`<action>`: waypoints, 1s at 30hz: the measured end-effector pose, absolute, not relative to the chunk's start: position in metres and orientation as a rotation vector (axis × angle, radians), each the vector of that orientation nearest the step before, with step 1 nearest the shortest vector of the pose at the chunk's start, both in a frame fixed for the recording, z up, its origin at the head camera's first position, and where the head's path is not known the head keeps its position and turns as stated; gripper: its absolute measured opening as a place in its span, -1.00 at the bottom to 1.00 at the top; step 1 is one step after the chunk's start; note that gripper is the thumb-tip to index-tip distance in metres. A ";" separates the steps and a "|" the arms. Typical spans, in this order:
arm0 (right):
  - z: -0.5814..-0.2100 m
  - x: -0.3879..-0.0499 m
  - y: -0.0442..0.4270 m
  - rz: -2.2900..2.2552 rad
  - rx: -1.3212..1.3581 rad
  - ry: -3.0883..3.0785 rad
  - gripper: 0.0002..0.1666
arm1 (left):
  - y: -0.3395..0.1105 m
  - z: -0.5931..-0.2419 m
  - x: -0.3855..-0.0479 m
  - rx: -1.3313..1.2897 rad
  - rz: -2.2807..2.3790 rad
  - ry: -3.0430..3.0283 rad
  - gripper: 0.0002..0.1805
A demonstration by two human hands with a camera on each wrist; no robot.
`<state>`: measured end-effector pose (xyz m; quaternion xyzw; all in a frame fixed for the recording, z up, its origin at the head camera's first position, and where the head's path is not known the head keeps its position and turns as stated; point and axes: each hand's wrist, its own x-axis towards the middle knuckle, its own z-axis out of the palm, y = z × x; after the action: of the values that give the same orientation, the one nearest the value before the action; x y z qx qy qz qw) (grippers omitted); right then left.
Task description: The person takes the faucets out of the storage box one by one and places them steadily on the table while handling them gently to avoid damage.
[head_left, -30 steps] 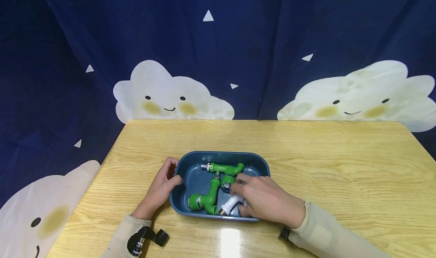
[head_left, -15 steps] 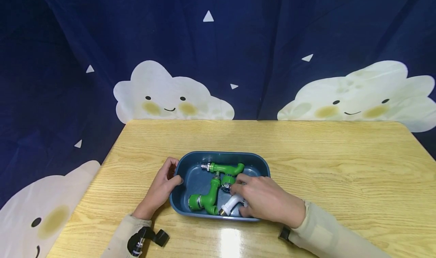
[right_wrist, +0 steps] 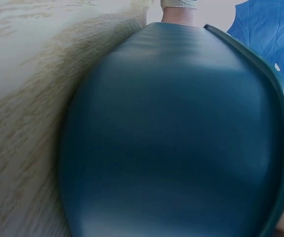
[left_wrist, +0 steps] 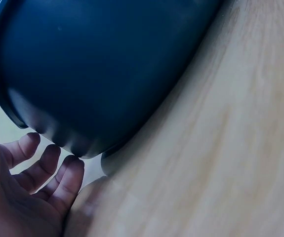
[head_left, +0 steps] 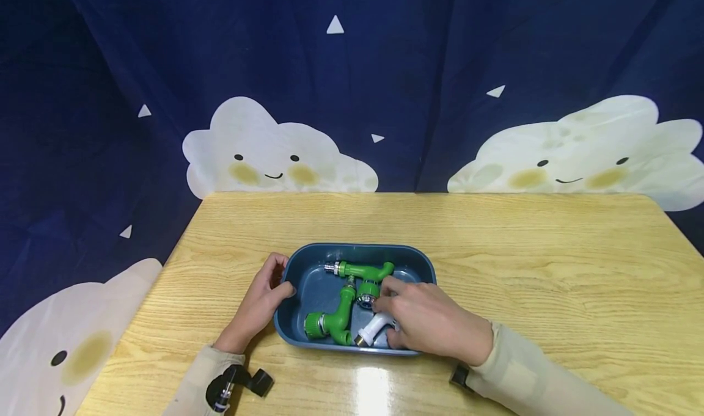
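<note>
I pinch the tub (head_left: 315, 291) by its rim with my left grip (head_left: 261, 301), likely steadying it | right grip (head_left: 426, 318) curled closed round white tap (head_left: 375, 328) | green taps (head_left: 344, 307) alongside

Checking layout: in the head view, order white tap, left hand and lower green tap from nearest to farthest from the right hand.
1. White tap: partly under the right hand.
2. Lower green tap: left of the white one.
3. Left hand: leftmost, gripping the bin.
</note>
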<state>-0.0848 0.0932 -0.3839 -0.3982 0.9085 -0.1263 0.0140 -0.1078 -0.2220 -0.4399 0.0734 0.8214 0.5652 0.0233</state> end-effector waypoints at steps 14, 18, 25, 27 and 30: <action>-0.384 -0.086 0.093 -0.350 -1.246 2.824 -0.57 | -0.222 -0.439 -0.106 0.231 1.752 2.548 -0.65; -0.385 -0.085 0.093 -0.339 -1.246 2.827 -0.60 | -0.222 -0.439 -0.107 0.231 1.751 2.549 -0.65; -0.386 -0.085 0.092 -0.330 -1.241 2.830 -0.59 | -0.222 -0.439 -0.107 0.237 1.752 2.548 -0.65; -0.386 -0.084 0.092 -0.321 -1.242 2.830 -0.57 | -0.222 -0.439 -0.107 0.237 1.752 2.547 -0.65; -0.385 -0.084 0.091 -0.305 -1.242 2.827 -0.55 | -0.222 -0.439 -0.107 0.237 1.752 2.545 -0.65</action>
<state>-0.0842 0.0913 -0.3853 -0.4001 0.9110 -0.0984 0.0193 -0.1070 -0.2220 -0.4390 0.0765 0.8210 0.5654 0.0214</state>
